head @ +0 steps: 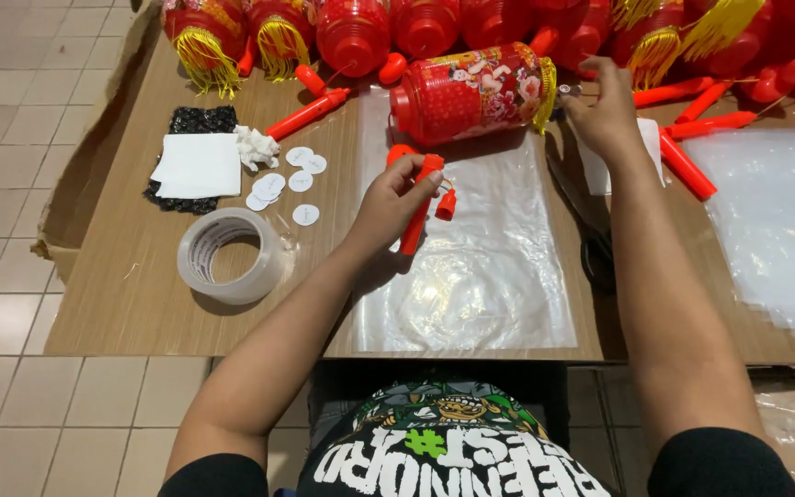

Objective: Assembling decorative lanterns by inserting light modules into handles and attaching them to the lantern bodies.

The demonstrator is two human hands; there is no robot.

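My left hand is shut on a red plastic handle stick with a small red cap hanging beside it, held over a clear plastic bag lying flat on the wooden table. My right hand reaches forward and touches the yellow-tasselled end of a red flowered lantern lying on its side at the bag's far end. Whether those fingers grip anything is unclear.
A roll of clear tape sits left of my left hand. Beyond it lie white round stickers, a white paper pad and a loose red stick. More red lanterns line the far edge. Plastic sheets lie right.
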